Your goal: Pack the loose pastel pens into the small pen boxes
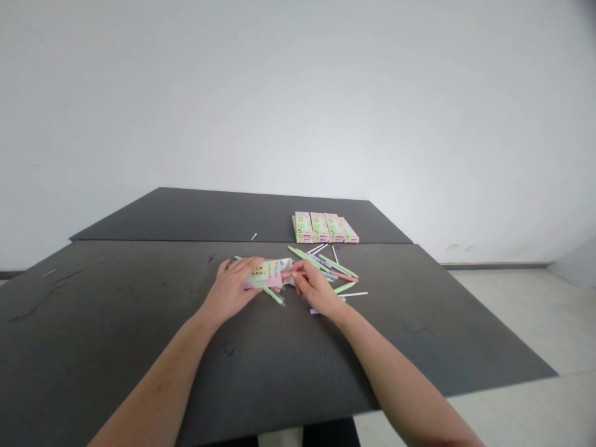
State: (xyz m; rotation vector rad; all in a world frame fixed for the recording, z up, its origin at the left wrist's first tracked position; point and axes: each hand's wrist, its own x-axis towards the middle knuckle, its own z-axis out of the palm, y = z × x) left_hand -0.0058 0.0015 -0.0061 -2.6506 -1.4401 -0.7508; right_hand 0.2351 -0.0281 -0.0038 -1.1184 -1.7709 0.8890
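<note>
A pale wall [298,93] is rising behind everything, and a dark tabletop [116,347] is spreading in front of it, with a seam [186,241] running across its width. Light floor [549,329] is showing at the right. Just beyond the seam, a group of pink-and-green cartons [320,226] is sitting side by side. Nearer, the left grip [235,284] is clasping a matching box [263,274], its fingers lying over the top, and the box's open end is facing right. The right grip [316,288] is pinching what is looking like a coral pen [287,274] at that open end, only a short length of it showing. Loose pens [342,267], many of them green, are lying crossed in a heap beside and beyond the right grip, while one green pen [274,295] is poking out from under the box. Thin white sticks [356,293] are lying around the heap. A tiny light-blue piece [254,236] is resting near the seam, left of the cartons
</note>
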